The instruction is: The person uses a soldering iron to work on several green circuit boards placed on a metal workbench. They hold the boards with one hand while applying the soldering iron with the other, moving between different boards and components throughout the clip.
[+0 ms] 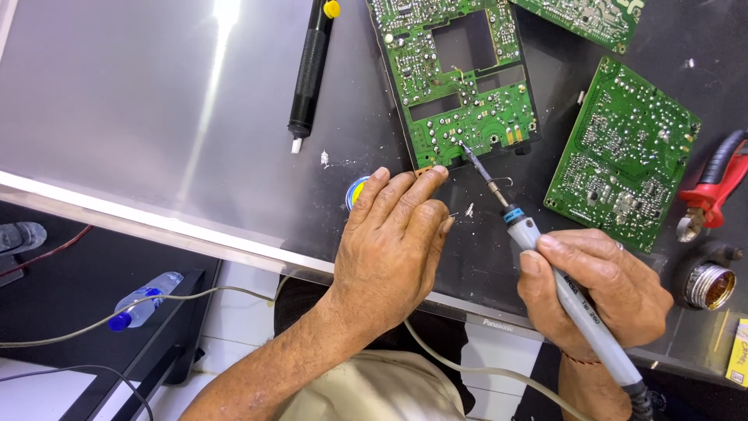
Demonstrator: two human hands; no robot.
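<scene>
My right hand [604,284] grips a grey soldering iron [538,242] with a blue collar; its tip touches the lower edge of a green circuit board [456,78] with rectangular cut-outs. My left hand [393,234] lies flat on the dark table, fingers together, fingertips at the board's lower corner. It partly covers a small blue and yellow round tin [355,192]. The iron's cable runs off below my right wrist.
A black desoldering pump [309,66] with a yellow cap lies at upper left. A second green board [623,152] sits to the right, a third [592,17] at the top. Red-handled pliers [713,187] and a round metal holder [707,284] lie at the right edge. A plastic bottle [144,300] lies below the table.
</scene>
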